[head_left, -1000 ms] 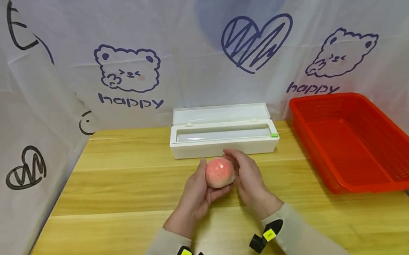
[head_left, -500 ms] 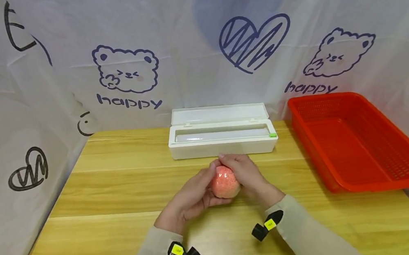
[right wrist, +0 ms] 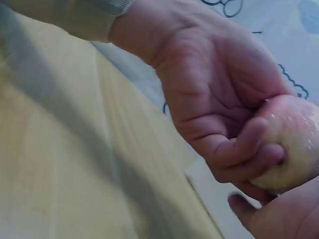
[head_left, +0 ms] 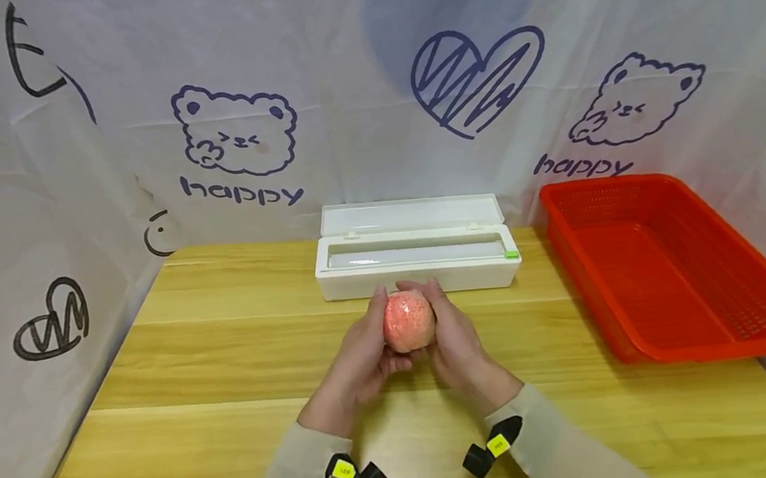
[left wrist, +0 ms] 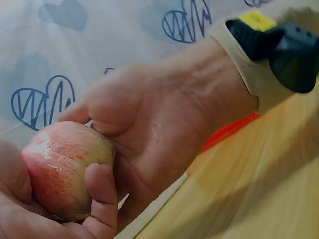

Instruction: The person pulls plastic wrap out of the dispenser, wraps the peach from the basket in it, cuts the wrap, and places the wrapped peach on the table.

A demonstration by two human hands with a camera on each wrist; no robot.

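A pink and cream peach (head_left: 409,321), wrapped in clear plastic film, is held just above the table between both hands. My left hand (head_left: 360,357) grips it from the left, its thumb along the side and fingers beneath. From the other side, my right hand (head_left: 461,347) holds the peach with curled fingers. Glossy wrinkles of film show on the peach (left wrist: 67,164) in the left wrist view. In the right wrist view, fingertips press the film near a dimple on the peach (right wrist: 294,134). The hands hide part of its underside.
Just beyond the hands stands a long white cling film box (head_left: 418,280), its lid (head_left: 411,215) raised and a green slider (head_left: 511,254) at the right end. A red plastic basket (head_left: 664,281) sits at the right on the wooden table (head_left: 202,441). A printed curtain hangs behind.
The peach moved slightly toward me and right, then back up and left. My right hand closed over its top, then shifted to its right side. The box and basket stayed put.
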